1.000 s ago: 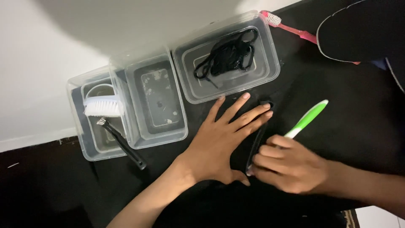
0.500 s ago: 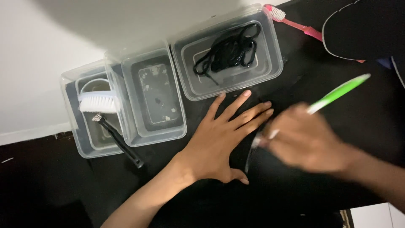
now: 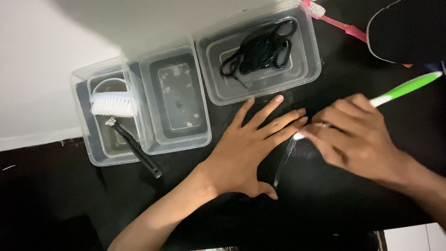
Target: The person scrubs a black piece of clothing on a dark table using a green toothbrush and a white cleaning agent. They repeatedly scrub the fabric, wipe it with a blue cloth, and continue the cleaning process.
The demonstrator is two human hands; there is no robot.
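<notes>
Left hand (image 3: 241,155) lies flat, fingers spread, pinning a dark insole (image 3: 284,158) while the right hand (image 3: 355,139) grips a green-and-white toothbrush (image 3: 399,90) against it (scrubbing looks midway; black laces (image 3: 260,49) sit soaking)

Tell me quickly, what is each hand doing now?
Left hand: open, flat on a dark item.
Right hand: closed, holding the green toothbrush.

right hand (image 3: 357,139): motion-blurred | green toothbrush (image 3: 409,88): head hidden under fingers | black shoe (image 3: 409,30): cut by edge
</notes>
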